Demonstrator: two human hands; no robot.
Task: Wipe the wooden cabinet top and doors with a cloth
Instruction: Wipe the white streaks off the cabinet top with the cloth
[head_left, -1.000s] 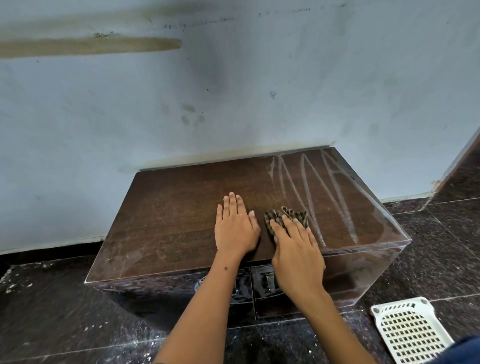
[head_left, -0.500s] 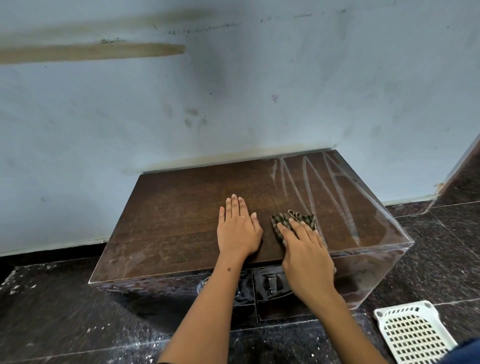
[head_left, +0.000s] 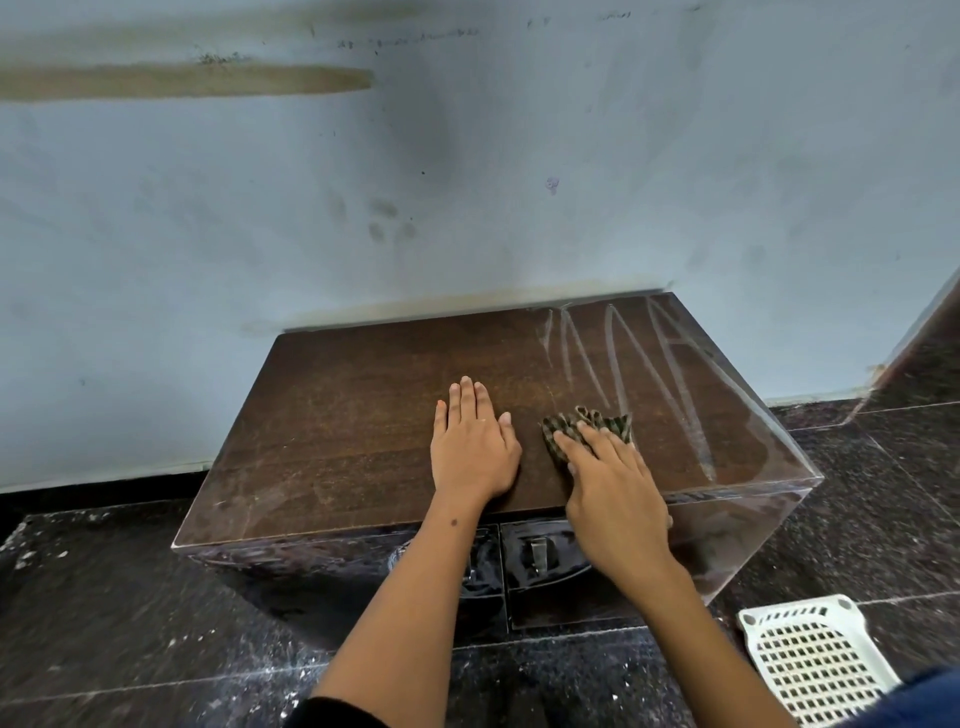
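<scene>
A low dark wooden cabinet (head_left: 343, 415) stands against the wall, its top dusty, with pale wipe streaks on its right part. My left hand (head_left: 472, 449) lies flat on the top near the front edge, fingers straight. Just to its right, my right hand (head_left: 613, 483) presses a crumpled checked cloth (head_left: 587, 423) onto the top with straight fingers; the cloth's near part is hidden under the hand. The cabinet's glossy dark doors (head_left: 540, 566) show below the front edge, partly covered by my forearms.
The pale blue wall (head_left: 467, 182) rises directly behind the cabinet. Dark speckled floor tiles (head_left: 104, 597) surround it. A white perforated plastic basket (head_left: 815, 660) lies on the floor at the lower right.
My right hand with the cloth has slid slightly back toward the front edge and a little to the right. My left hand has stayed in place.
</scene>
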